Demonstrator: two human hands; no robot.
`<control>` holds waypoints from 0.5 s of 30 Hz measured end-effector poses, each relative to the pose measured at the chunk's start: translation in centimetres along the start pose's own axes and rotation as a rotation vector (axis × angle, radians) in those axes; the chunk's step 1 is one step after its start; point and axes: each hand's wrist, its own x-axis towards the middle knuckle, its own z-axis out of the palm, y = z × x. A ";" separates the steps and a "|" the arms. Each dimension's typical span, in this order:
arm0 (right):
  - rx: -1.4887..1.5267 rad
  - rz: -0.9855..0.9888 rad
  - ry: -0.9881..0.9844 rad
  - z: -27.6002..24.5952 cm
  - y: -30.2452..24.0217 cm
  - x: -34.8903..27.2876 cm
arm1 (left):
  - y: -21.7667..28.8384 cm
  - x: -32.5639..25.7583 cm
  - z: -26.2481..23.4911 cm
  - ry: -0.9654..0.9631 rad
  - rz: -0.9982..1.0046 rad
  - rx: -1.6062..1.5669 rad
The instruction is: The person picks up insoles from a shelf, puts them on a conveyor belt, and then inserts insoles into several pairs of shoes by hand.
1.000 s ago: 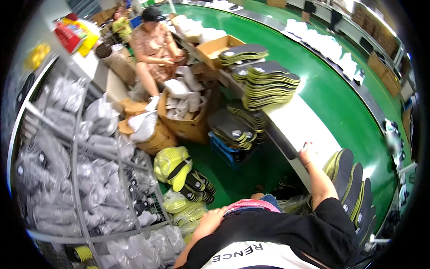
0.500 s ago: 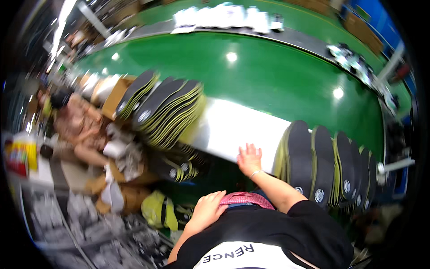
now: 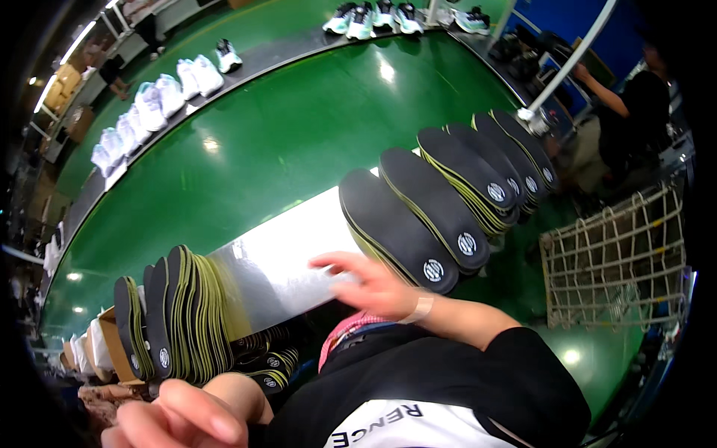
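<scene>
Over the near edge of the white tabletop (image 3: 287, 250), my right hand (image 3: 373, 286) is open, fingers apart and holding nothing. Just beyond it, a stack of black insoles (image 3: 399, 231) with yellow-green edges lies tilted on the right part of the table. Beside that stack rests another insole stack (image 3: 437, 205), and several more stacks (image 3: 478, 160) follow farther right. Low at the left, my left hand (image 3: 175, 418) comes close to the camera, its fingers loosely bent and apart, with nothing visible in them. Above it stands a thick row of insoles (image 3: 190, 313) at the table's left end.
More insoles (image 3: 269, 366) sit below the tabletop. A cardboard box (image 3: 116, 343) adjoins the left stacks. Across the green floor, a dark conveyor (image 3: 276, 60) carries white shoes (image 3: 153, 104) and dark-and-white shoes (image 3: 373, 19). At right are a netted rack (image 3: 612, 257) and a person (image 3: 635, 108).
My view has turned to the right, bringing the netted rack and a person in. My left hand has left my waist and moved to the lower left. My right hand stays empty near the table edge.
</scene>
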 end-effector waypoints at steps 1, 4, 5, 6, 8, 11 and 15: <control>-0.026 -0.054 0.104 -1.3 -3.8 -1.7 | -0.5 0.0 -0.5 -0.001 -0.022 -0.017; -0.106 -0.478 0.522 -1.0 -11.4 -4.7 | -4.3 1.2 -1.9 -0.140 0.280 -0.129; -0.239 -0.561 0.560 -0.1 -13.7 -6.2 | -4.7 1.3 -1.9 -0.195 -0.002 -0.378; -0.324 -0.657 0.562 0.6 -15.0 -7.5 | -5.0 1.0 -2.1 -0.220 -0.150 -0.475; -0.463 -0.822 0.593 1.6 -16.6 -9.1 | -6.3 1.5 -2.4 -0.368 -0.270 -0.664; -0.674 -0.822 0.409 0.9 -17.8 -9.4 | -6.5 3.0 -0.7 -0.597 -0.208 -0.627; -0.571 -0.869 0.614 -0.2 -12.8 -11.5 | -10.7 0.1 2.5 -0.558 -0.062 -0.370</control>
